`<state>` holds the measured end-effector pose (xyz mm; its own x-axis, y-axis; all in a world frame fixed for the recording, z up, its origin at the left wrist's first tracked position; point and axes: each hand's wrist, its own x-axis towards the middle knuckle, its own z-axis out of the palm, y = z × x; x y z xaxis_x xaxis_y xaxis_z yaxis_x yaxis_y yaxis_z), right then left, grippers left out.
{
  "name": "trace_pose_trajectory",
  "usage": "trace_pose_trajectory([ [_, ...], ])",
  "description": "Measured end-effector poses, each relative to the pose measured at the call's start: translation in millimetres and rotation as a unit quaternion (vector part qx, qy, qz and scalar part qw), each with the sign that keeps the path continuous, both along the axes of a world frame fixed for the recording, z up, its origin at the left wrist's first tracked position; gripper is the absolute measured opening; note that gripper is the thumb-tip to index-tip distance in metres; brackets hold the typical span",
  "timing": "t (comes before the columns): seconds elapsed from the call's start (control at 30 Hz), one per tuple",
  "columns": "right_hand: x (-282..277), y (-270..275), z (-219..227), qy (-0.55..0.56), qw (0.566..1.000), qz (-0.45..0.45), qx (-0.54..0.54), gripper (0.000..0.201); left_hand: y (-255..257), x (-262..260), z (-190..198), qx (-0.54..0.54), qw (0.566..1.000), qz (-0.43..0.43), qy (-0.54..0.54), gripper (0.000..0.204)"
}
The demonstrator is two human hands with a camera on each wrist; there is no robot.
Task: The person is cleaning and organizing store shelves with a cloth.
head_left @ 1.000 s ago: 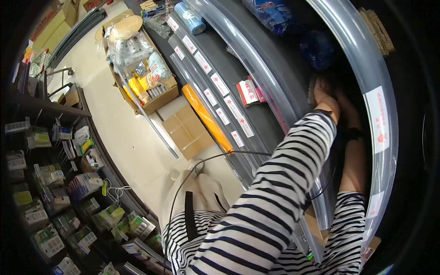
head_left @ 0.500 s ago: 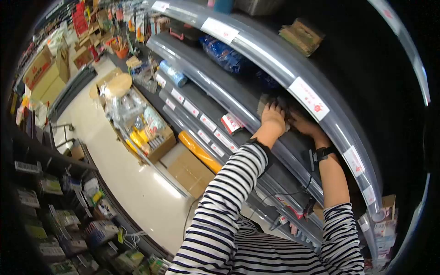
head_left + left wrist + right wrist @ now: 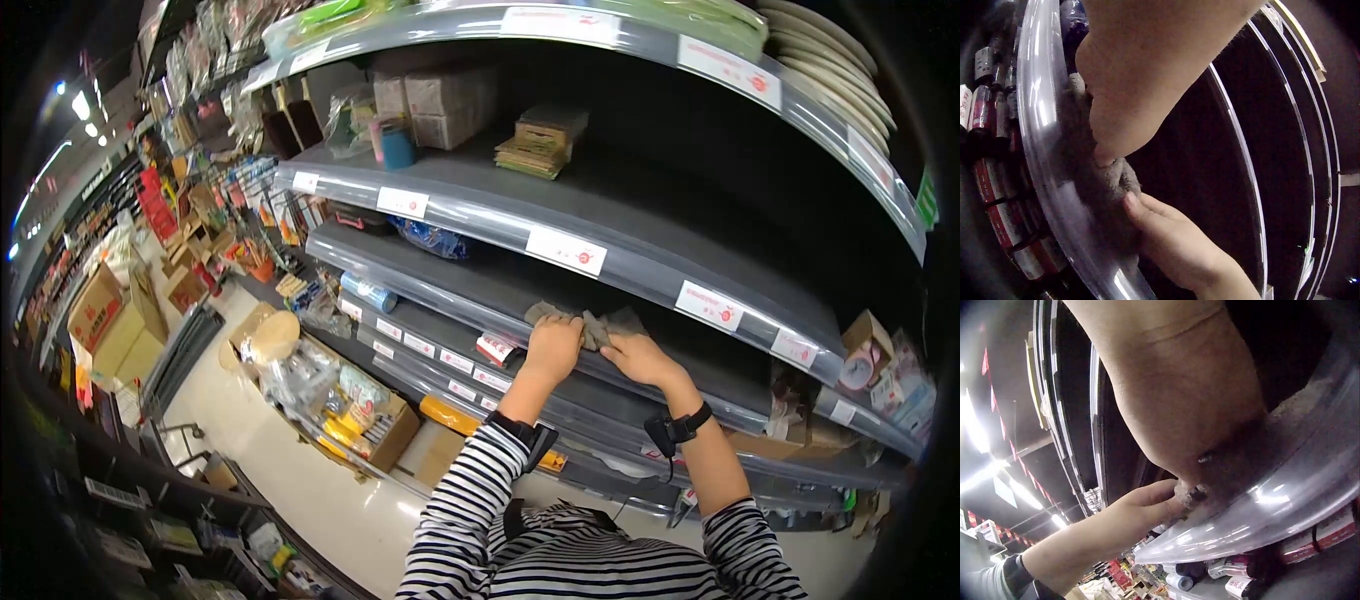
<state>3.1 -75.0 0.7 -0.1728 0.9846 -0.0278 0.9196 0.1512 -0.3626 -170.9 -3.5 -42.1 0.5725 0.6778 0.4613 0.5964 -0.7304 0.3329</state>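
A crumpled grey cloth (image 3: 597, 332) lies along the front edge of a dark shelf, with both hands on it. My left hand (image 3: 555, 350) grips its left part, fingers curled over the fabric. Close to it on the right, my right hand (image 3: 645, 362) holds the other part. In the left wrist view, the right thumb and fingers (image 3: 1147, 215) pinch a fold of the cloth (image 3: 1115, 178). The right wrist view shows the left fingers (image 3: 1154, 495) at a bunched bit of cloth, while the near right hand (image 3: 1191, 394) hides much of the rest.
A clear plastic label strip (image 3: 1044, 125) runs along the shelf front. Above is another shelf with small stacked packs (image 3: 540, 145) and a blue cup (image 3: 396, 148). Below lie a red-and-white pack (image 3: 494, 348) and a blue roll (image 3: 368, 292). A filled carton (image 3: 395, 435) stands on the floor.
The head view has lifted and swung, showing higher shelves. Both hands, deeper inside the shelf earlier, now appear at its front edge with the grey cloth between them.
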Motion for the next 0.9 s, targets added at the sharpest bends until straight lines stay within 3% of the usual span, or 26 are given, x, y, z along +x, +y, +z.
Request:
trace_pose_trajectory([
  [0.13,-14.9,-26.2,0.3,-0.001,0.996,-0.08,0.049,0.031,-9.3,0.7,-7.8,0.05,0.996,0.006,-0.072,0.021],
  [0.2,-11.8,-23.8,-22.0,0.046,0.988,-0.064,0.133,0.028,-10.8,2.1,-13.5,0.063,0.994,0.008,-0.089,0.022],
  [0.33,-6.5,-22.2,-38.0,0.061,0.976,-0.049,0.202,0.027,-12.2,5.6,-18.2,0.094,0.989,0.025,-0.114,0.025],
  [0.9,-4.3,-21.1,-52.5,0.079,0.975,-0.071,0.196,0.039,-11.9,7.0,-24.6,0.106,0.987,0.006,-0.117,0.025],
])
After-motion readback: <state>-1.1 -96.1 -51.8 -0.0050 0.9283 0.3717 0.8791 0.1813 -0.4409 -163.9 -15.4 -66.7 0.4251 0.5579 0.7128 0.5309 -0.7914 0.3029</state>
